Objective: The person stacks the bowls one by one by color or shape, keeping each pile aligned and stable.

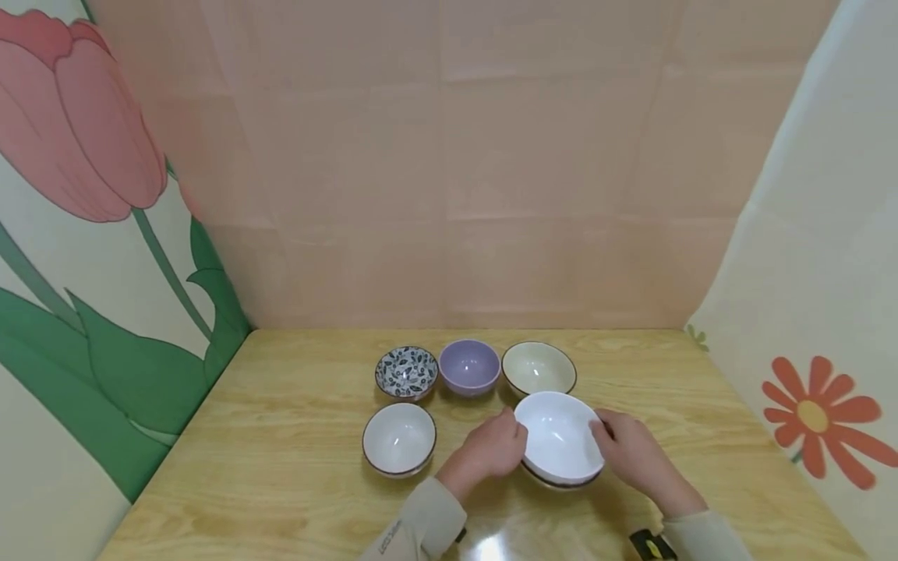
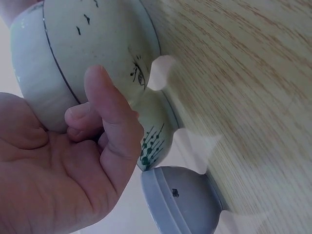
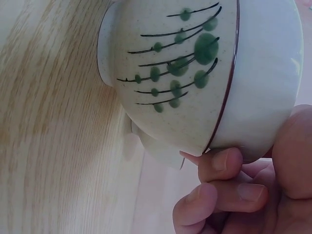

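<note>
While both hands are on it, the white bowl (image 1: 557,436) sits at the near right of the group, nested in a green-dotted bowl (image 3: 170,122) w/ a dark rim. Left hand (image 1: 491,444) is clamped on the white bowl's left side, fingers bent in at the rim. Right hand (image 1: 634,452) has the opposite side pinched, thumb at the rim & fingertips underneath, near the lower bowl's dark edge. Can't tell if any fingers are touching the lower bowl too, tbh.

Rest of the dishes: cream bowl (image 1: 539,368) w/ a dark rim is just beyond the stack, purple bowl (image 1: 470,366) is next to it in the middle of the far row, & the leaf-print bowl (image 1: 407,374) is at the far left end. Brown-rimmed bowl (image 1: 398,440), whitish inside, is at near left, apart from the stack w/ the left hand b/w them. All upright on a light wood-grain table (image 1: 281,467).

BG-wise: plain pinkish backdrop (image 1: 449,171) at the far side, big tulip (image 1: 77,125) on the left panel, red-orange flower (image 1: 814,417) on the right one. Light sleeves on both arms, btw.
</note>
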